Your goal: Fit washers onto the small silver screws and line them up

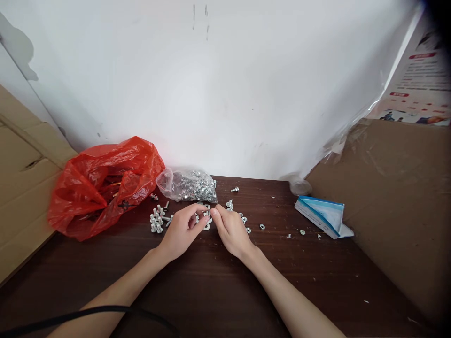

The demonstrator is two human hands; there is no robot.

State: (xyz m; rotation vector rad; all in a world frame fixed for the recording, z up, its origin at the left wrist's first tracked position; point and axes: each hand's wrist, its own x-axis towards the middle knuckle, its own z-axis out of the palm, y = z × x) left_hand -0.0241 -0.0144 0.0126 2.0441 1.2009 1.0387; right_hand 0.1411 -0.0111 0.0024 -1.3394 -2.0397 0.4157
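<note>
My left hand (182, 228) and my right hand (233, 231) meet low over the table, fingertips almost touching. Between the thumb and forefinger of the left is a small metal bolt (208, 212). The fingers of the right are closed, thumb against forefinger, beside that bolt; what they pinch is hidden. Flat washers (206, 227) lie under and behind the fingertips. To the left, a cluster of bolts (157, 219) stands on end, with a few lying loose next to it. Several nuts (244, 219) are scattered just right of my right hand.
A clear plastic bag (192, 185) of small metal parts lies against the white wall. Left of it sits a red plastic bag (105, 188). A lone bolt (235, 189) lies behind my hands. At right are a blue-white packet (320, 216), a clear round container (300, 186) and cardboard (398, 197).
</note>
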